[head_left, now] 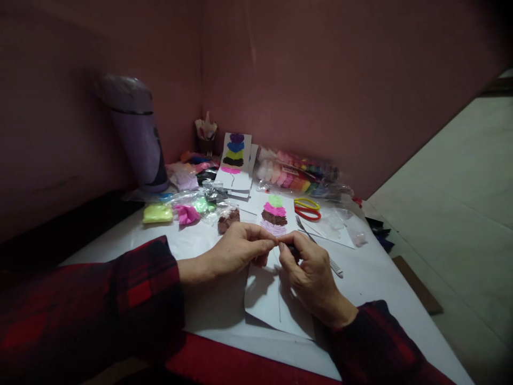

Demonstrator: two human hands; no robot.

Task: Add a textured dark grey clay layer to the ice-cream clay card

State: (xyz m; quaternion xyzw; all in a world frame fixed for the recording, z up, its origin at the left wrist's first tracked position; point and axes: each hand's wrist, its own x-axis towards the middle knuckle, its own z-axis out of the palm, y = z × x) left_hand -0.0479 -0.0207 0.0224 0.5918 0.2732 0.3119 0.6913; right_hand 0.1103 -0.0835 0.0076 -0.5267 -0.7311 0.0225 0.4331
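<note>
Here, the right hand [311,271] curls around a dark lump [294,250], fingertips meeting those of the left hand [235,247], whose hold I cannot tell. Beneath lies the card [259,293]: four coloured bands [274,210] done, the line [279,306] below uncovered.

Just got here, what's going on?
A person's left hand and right hand meet at the fingertips over a white sheet with green, pink, brown and lilac bands. The right hand holds a small dark piece; what the fingertips pinch is too small to tell. A fork lies beside the sheet.
</note>
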